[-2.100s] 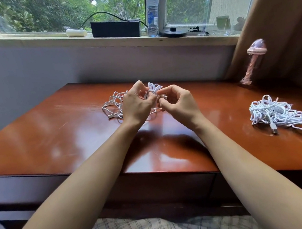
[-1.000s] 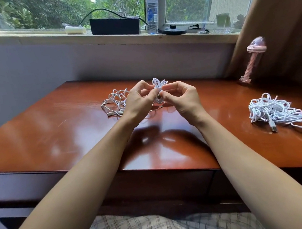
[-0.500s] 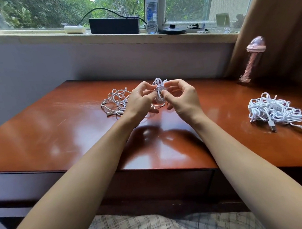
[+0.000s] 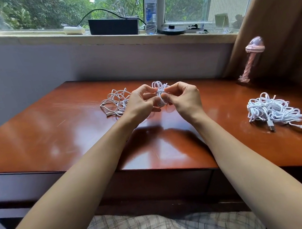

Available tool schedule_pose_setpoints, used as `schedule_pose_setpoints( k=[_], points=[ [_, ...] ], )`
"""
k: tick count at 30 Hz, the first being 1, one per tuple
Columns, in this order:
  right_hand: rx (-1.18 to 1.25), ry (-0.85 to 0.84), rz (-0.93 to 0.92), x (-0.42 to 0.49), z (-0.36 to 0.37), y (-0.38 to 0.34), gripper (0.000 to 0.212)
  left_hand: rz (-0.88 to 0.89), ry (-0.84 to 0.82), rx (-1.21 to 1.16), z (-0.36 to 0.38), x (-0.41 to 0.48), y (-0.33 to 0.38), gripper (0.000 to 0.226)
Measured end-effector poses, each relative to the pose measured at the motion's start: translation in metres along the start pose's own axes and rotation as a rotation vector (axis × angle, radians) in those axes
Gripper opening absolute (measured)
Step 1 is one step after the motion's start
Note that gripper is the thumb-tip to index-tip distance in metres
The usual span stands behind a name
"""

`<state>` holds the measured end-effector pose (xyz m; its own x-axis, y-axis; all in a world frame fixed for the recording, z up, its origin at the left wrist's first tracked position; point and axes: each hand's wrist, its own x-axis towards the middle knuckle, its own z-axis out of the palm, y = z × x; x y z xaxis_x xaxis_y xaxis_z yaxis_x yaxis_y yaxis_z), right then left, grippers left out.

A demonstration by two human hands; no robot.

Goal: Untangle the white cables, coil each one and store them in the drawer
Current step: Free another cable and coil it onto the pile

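Roughly midway: left hand [image 4: 140, 102] and right hand [image 4: 184, 98] both pinch one small coil [image 4: 159, 91] between them. Loose tangle [image 4: 115, 102] lies just beyond left hand. Bigger pile [image 4: 273, 110] sits well right of right hand, unclear whether coiled. Storing pending.

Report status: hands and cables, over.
Left hand, right hand both pinch the small coil. Loose tangle beside left hand; second bundle far right on desk. Nothing blocking.
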<state>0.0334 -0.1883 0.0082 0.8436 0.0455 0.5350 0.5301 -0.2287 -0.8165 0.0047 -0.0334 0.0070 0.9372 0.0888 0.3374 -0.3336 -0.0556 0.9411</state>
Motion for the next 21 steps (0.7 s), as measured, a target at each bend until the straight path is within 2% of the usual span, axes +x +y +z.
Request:
schedule_pose_setpoints(
  k=[5,9,15,19,21],
  points=[
    [0.028,-0.054,0.005,-0.0001,0.001,0.0012,0.011,-0.002,0.052,0.033,-0.0017,0.0018,-0.0023,0.018],
    [-0.11,-0.07,-0.073,-0.0018,0.0017,0.0008,0.005,-0.006,0.087,0.045,-0.0027,0.0036,-0.0052,0.019],
    [-0.318,-0.106,-0.266,-0.0057,0.0045,-0.0026,0.02,-0.012,0.116,0.028,-0.0045,0.0041,-0.0037,0.02],
    [-0.154,-0.051,-0.2,-0.0046,0.0045,-0.001,0.032,-0.038,0.081,-0.073,-0.0028,0.0007,0.0015,0.021],
    [-0.042,-0.029,-0.14,-0.0026,0.003,0.0001,0.028,-0.044,0.061,-0.118,-0.0017,0.0,0.0026,0.023]
  ],
)
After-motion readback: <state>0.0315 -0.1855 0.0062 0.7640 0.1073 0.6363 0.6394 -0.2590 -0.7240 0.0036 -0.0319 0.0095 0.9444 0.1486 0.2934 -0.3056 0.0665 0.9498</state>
